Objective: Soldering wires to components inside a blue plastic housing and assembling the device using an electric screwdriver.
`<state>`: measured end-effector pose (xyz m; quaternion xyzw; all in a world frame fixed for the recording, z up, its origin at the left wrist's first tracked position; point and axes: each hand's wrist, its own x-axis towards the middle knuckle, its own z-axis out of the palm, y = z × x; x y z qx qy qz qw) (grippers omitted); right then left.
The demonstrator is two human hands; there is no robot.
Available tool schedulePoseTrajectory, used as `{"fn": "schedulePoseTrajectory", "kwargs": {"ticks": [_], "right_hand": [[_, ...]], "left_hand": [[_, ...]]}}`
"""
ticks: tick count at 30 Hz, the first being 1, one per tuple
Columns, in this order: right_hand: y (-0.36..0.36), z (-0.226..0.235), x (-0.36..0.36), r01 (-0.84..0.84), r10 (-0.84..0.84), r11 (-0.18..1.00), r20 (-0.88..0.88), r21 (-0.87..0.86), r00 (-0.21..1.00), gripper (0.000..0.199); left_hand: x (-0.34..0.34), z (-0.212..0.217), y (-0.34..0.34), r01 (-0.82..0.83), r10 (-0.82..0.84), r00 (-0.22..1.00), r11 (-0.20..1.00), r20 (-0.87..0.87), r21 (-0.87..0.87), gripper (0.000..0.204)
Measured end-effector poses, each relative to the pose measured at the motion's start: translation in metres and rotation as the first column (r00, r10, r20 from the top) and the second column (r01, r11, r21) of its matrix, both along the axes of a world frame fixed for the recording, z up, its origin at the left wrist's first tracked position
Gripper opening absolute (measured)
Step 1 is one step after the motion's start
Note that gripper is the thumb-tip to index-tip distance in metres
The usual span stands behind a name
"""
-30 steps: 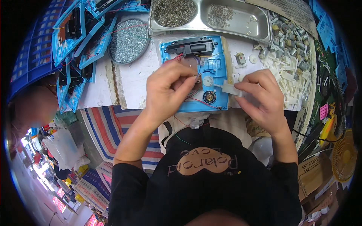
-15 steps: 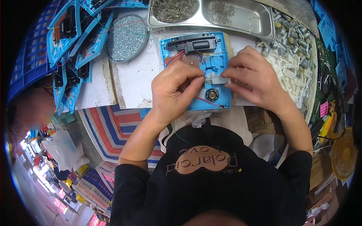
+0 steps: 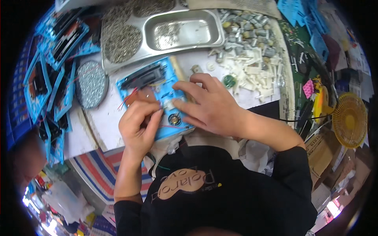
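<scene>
A blue plastic casing lies tilted on the white worktable before me. It carries a black module, a brown circuit board, thin wires and a round black speaker-like part. My left hand is at the casing's near left, thumb and forefinger pinched together; whatever sits between the tips is too small to make out. My right hand rests over the casing's right edge with fingers spread. Its fingertips are beside a small whitish part in the casing, partly hidden by the fingers.
Behind the casing stands a metal tray with small metal parts. To its right lie heaps of white plastic pieces and small motors. Left are a dish of screws and stacked blue casings. A yellow fan is far right.
The view has turned, so the table appears rotated and shifted left. My right hand's fingers have spread from a pinch at the whitish part; my left hand remains pinched at the casing.
</scene>
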<state>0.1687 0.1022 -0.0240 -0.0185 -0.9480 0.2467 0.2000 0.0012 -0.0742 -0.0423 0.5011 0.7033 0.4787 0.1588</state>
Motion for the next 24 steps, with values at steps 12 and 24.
{"fn": "schedulePoseTrajectory", "kwargs": {"ticks": [12, 24], "right_hand": [[0.203, 0.0, 0.062, 0.549, -0.636, 0.736, 0.127, 0.397, 0.761, 0.02], [0.03, 0.037, 0.029, 0.196, -0.177, 0.485, 0.124, -0.852, 0.976, 0.022]], "left_hand": [[0.003, 0.009, 0.001, 0.007, -0.004, 0.999, 0.997, 0.04, -0.076, 0.011], [0.02, 0.076, 0.07, 0.284, -0.209, 0.824, 0.957, 0.527, -0.065, 0.033]]}}
